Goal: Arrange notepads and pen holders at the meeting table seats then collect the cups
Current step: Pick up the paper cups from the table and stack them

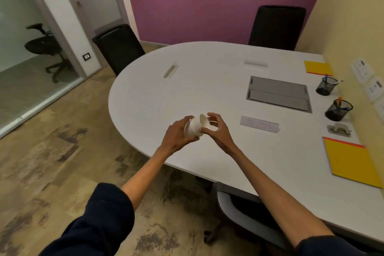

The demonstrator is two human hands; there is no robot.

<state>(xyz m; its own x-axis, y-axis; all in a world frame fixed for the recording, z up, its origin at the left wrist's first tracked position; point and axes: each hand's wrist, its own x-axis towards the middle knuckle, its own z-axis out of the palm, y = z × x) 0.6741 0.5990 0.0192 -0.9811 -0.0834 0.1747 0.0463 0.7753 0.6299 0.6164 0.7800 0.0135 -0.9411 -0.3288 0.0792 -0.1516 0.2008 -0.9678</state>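
Above the near left part of the white meeting table (187, 81), both my hands hold white paper cups (197, 125) tipped on their side, their mouths facing right. My left hand (176, 133) wraps the cup bodies from the left. My right hand (218, 129) pinches the rim from the right. The cups look nested; how many there are I cannot tell. Two yellow notepads lie along the right edge, one far (317, 67) and one near (353, 162). Between them stand two black mesh pen holders with pens, one farther back (326, 86) and one nearer (338, 110).
A grey cable box lid (278, 94) is set into the table's middle. A white name card (259, 123) and a hole punch (339, 130) lie near it. Black chairs stand at the far side (276, 27), the left end (118, 48) and below me (239, 210). A glass door is at left.
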